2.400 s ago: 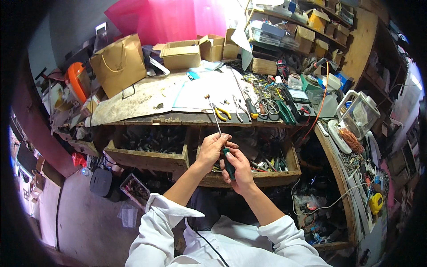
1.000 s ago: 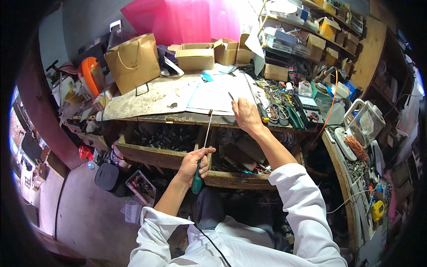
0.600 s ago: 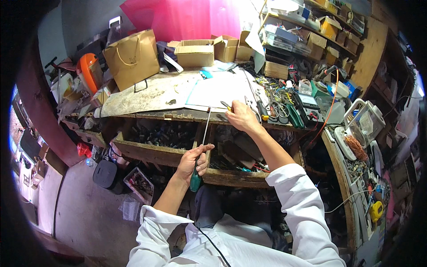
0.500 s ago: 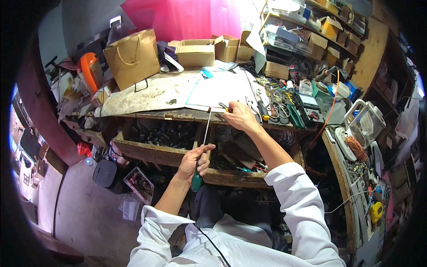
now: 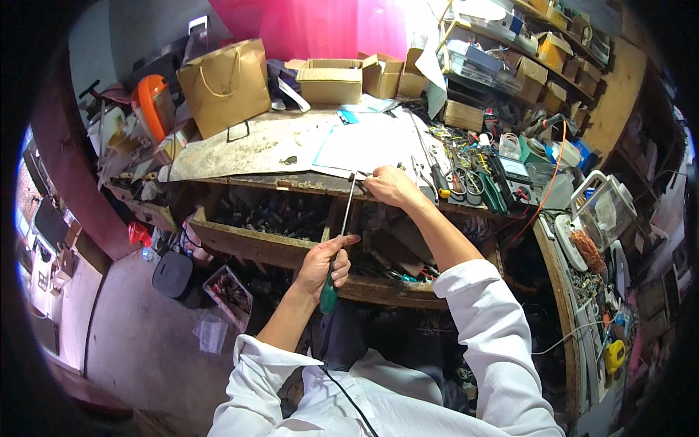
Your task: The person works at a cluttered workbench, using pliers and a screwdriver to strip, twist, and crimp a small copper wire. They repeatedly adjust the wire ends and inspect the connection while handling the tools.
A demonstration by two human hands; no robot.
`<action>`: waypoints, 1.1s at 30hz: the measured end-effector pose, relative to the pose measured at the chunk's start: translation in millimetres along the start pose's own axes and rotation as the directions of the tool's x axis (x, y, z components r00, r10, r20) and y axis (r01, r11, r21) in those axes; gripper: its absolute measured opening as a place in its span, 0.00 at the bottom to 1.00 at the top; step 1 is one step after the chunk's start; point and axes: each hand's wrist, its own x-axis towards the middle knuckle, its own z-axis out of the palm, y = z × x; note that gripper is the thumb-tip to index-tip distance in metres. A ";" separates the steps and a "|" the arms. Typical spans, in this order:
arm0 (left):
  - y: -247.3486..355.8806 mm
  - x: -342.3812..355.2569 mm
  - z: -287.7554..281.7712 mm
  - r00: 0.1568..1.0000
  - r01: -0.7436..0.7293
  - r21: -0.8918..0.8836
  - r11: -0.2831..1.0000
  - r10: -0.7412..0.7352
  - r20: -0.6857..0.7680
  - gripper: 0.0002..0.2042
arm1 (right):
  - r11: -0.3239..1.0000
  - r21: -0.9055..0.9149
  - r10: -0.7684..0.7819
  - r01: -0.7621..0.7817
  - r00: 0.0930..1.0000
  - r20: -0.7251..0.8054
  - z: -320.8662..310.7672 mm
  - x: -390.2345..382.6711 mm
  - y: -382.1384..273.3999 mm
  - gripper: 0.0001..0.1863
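Note:
My left hand (image 5: 327, 264) is closed around a screwdriver's green handle (image 5: 328, 298), low in front of the open drawers (image 5: 258, 247). Its long metal shaft (image 5: 346, 211) points up to the worktop edge, with a small dark piece at the tip. Beside that tip my right hand (image 5: 389, 186) is closed on small pliers (image 5: 365, 175), mostly hidden by the fingers, their jaws at or very near the tip. Behind, white paper (image 5: 357, 146) lies on the worktop (image 5: 240, 159). More tools (image 5: 440, 178) lie to the right of my right hand.
A paper bag (image 5: 222, 87) and cardboard boxes (image 5: 329, 87) stand at the back. Shelves of boxes (image 5: 510, 65) rise at the right. A side bench (image 5: 553, 269) holds a clear plastic container (image 5: 604, 207). A crate (image 5: 226, 298) and a dark bin (image 5: 175, 277) are on the floor.
My right hand has left the screwdriver, taken pliers at the worktop and moved left to the screwdriver's tip. My left hand has kept hold of the screwdriver.

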 end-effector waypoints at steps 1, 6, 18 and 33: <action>-0.2 -0.6 -0.7 1.000 -0.001 0.004 1.000 0.001 -0.002 0.20 | 1.000 0.011 0.009 -0.009 1.000 0.004 0.6 1.9 -1.0 0.22; 1.5 -1.5 1.7 1.000 0.008 0.041 0.999 -0.007 -0.019 0.20 | 0.939 -0.227 -0.276 0.259 0.960 -0.047 8.0 13.1 10.7 0.11; 4.5 -3.5 -0.1 0.999 0.006 0.255 0.967 0.005 -0.044 0.20 | 0.971 0.240 0.009 -0.020 0.999 0.047 -17.2 -1.0 -2.6 0.16; 81.3 47.1 11.5 0.821 -0.024 0.940 -0.341 0.529 0.213 0.15 | 0.999 0.001 0.043 -0.046 0.909 -0.416 5.9 -52.5 6.1 0.17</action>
